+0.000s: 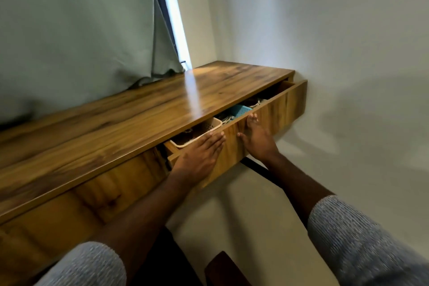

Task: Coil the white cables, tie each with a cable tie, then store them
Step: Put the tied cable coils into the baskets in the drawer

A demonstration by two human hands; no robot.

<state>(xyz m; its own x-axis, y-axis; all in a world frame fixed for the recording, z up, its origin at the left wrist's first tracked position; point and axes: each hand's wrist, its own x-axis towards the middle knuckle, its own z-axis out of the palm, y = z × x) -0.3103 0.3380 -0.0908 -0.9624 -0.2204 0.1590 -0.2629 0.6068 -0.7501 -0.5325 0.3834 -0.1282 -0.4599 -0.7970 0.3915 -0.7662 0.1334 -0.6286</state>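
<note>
It looked like a room in a home: a wall-mounted wooden desk (139, 109) stood under a grey-green curtain (76, 25), between plain white walls (325, 30).

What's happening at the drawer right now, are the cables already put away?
A person has both hands flat on the front of the wooden drawer, left hand and right hand, fingers straight. The drawer is open by a narrow gap under the desk top. Inside sit a cream basket and a blue basket, with what look like coiled cables beside them. Neither hand holds a cable.
</note>
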